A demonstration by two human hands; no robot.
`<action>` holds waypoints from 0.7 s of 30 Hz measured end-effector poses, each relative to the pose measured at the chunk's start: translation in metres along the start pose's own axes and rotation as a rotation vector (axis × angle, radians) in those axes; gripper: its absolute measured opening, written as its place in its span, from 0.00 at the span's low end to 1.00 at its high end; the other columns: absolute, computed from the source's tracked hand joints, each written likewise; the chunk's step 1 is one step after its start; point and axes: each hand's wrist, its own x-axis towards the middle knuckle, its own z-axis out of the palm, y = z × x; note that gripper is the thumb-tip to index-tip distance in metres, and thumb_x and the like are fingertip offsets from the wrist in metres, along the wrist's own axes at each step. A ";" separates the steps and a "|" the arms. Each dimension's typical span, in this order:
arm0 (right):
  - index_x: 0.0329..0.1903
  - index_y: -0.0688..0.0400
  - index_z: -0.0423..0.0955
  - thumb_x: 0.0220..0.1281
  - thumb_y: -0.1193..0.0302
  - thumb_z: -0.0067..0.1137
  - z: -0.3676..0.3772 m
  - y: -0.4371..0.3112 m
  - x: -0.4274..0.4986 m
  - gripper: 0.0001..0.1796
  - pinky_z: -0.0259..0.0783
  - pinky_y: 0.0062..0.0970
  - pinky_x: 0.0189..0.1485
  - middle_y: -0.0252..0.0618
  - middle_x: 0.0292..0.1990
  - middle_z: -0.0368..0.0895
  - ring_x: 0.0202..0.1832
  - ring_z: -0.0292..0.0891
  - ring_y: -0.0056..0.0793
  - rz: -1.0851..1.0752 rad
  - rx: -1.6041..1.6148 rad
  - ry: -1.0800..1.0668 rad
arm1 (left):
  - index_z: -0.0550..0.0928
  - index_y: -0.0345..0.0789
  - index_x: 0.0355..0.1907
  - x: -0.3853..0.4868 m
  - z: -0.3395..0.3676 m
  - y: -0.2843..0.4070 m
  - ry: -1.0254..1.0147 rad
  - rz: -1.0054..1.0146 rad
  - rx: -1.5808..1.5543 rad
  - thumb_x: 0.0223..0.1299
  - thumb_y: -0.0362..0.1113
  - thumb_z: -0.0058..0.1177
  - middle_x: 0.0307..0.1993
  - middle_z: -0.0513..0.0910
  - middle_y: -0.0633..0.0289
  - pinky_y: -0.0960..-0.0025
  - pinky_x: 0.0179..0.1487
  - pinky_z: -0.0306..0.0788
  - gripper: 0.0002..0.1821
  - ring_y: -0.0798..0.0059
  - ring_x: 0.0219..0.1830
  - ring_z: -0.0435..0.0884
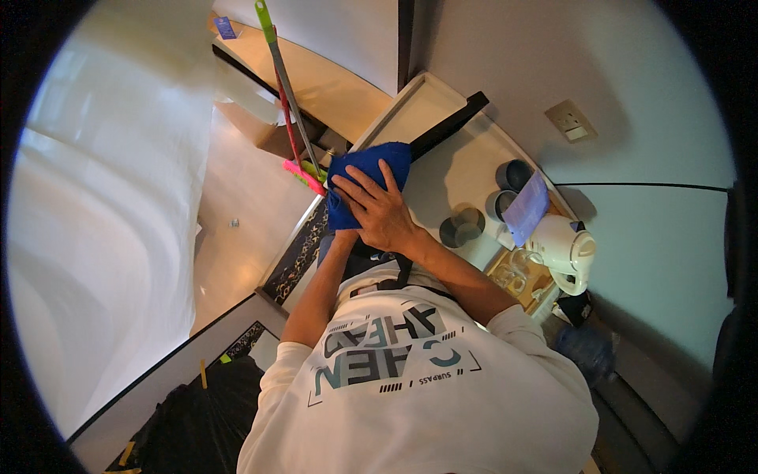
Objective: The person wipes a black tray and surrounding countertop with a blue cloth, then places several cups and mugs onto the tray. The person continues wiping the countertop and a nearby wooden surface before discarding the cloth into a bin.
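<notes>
A blue cloth point(368, 160) is bunched in front of my body, above the corner of a pale counter point(474, 142). My right hand point(379, 207) presses on it from above, fingers spread over the fabric. Of my left hand point(348, 235) only the part near the wrist shows; the cloth and my right hand cover the rest, so its grip is hidden. From behind the cloth a flat black bar point(450, 126) runs out to the upper right, over the counter. Whether a hand holds this bar cannot be seen.
On the counter are dark cups point(513, 175), round dark coasters point(455, 231), a purple card point(527, 207), drinking glasses point(510, 275) on a wooden tray and a white electric kettle point(559, 246). Pink point(305, 178) and green brushes with long handles lean left of the cloth. A white curtain point(106, 237) hangs farther left.
</notes>
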 end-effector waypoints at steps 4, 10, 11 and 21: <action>0.62 0.62 0.80 0.59 0.65 0.63 0.004 0.016 -0.015 0.28 0.33 0.66 0.81 0.40 0.75 0.68 0.80 0.56 0.42 -0.026 -0.010 -0.024 | 0.71 0.35 0.65 0.003 -0.006 0.010 0.161 0.025 -0.211 0.68 0.45 0.59 0.62 0.75 0.49 0.54 0.66 0.66 0.27 0.53 0.62 0.75; 0.55 0.65 0.82 0.51 0.68 0.68 -0.032 0.078 -0.013 0.26 0.37 0.69 0.79 0.39 0.76 0.68 0.81 0.54 0.45 0.164 -0.152 0.084 | 0.89 0.33 0.41 0.031 -0.052 0.076 0.142 -0.205 -0.443 0.60 0.31 0.69 0.36 0.91 0.61 0.68 0.45 0.79 0.08 0.74 0.37 0.87; 0.52 0.66 0.83 0.51 0.68 0.68 -0.037 0.084 -0.012 0.25 0.38 0.69 0.79 0.39 0.76 0.68 0.81 0.54 0.46 0.185 -0.161 0.121 | 0.89 0.33 0.42 0.032 -0.055 0.081 0.166 -0.178 -0.467 0.60 0.31 0.69 0.37 0.91 0.61 0.69 0.46 0.78 0.09 0.76 0.38 0.86; 0.60 0.65 0.82 0.62 0.63 0.61 0.007 -0.004 -0.010 0.27 0.35 0.66 0.80 0.42 0.75 0.68 0.81 0.53 0.46 0.069 0.101 -0.015 | 0.88 0.34 0.49 0.024 -0.035 0.052 0.306 0.313 0.536 0.62 0.37 0.66 0.41 0.91 0.52 0.64 0.49 0.80 0.15 0.68 0.45 0.90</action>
